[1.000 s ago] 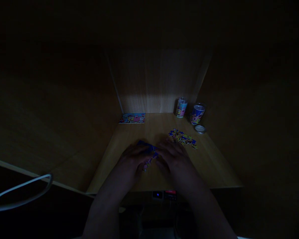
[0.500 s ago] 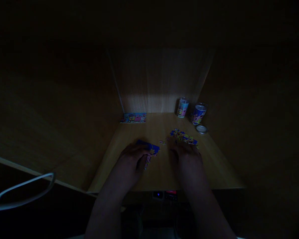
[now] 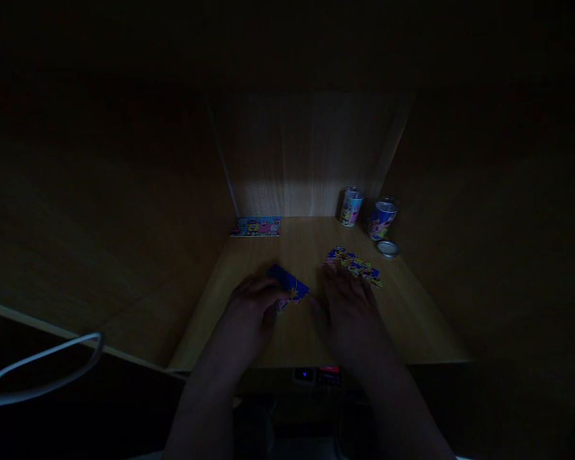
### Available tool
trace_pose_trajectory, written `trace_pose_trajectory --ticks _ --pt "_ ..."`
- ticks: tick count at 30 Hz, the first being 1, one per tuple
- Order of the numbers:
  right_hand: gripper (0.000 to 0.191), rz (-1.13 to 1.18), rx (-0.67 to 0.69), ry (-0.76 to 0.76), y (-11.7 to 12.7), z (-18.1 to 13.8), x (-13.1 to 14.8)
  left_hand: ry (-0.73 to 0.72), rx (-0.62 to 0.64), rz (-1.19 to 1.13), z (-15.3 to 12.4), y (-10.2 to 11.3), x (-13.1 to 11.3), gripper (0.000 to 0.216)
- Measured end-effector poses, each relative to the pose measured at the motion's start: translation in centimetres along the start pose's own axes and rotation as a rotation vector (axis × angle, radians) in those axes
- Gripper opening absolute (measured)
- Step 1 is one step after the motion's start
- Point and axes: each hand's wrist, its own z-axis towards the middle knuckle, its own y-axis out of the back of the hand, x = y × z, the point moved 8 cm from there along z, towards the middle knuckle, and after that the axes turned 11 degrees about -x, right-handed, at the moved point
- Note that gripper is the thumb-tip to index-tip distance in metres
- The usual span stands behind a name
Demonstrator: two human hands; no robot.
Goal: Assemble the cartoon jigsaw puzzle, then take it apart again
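Observation:
A partly joined jigsaw puzzle (image 3: 287, 279), mostly dark blue with some pink and yellow, lies on the wooden tabletop. My left hand (image 3: 255, 300) grips its left side, thumb and fingers closed at the edge, covering part of it. To the right, my right hand (image 3: 347, 310) rests palm down with fingers stretched and the thumb apart. Its fingertips reach the near edge of a pile of loose puzzle pieces (image 3: 359, 265), coloured blue, yellow and pink. Whether a small piece lies under those fingers is hidden in the dim light.
Two printed cans, a light blue one (image 3: 351, 207) and a dark blue one (image 3: 382, 219), stand at the back right near a round metal lid (image 3: 388, 248). A colourful picture card (image 3: 256, 227) lies at the back left. Wooden walls enclose the tabletop. A white cable (image 3: 43, 354) hangs lower left.
My right hand has shifted left and spread its fingers over where small loose pieces lay; those pieces no longer show. The joined puzzle has turned slightly under my left hand.

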Motion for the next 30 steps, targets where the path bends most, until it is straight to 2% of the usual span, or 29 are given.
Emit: trace_pose_trajectory --ticks 3,7,12,30 --pt "0.055 0.035 -0.016 0.03 0.2 0.3 0.3 0.013 -0.017 0.005 0.2 0.1 -0.2 0.033" --pt "0.034 0.184 0.084 0.167 0.2 0.7 1.9 0.024 -0.017 0.009 0.4 0.1 -0.6 0.023" --pt "0.015 0.255 0.145 0.194 0.3 1.0 2.3 -0.005 0.033 0.039 0.3 0.0 -1.1 0.011" --pt "0.01 0.248 0.135 0.154 0.1 1.0 1.7 -0.04 0.095 -0.006 0.2 -0.2 -1.5 0.006"
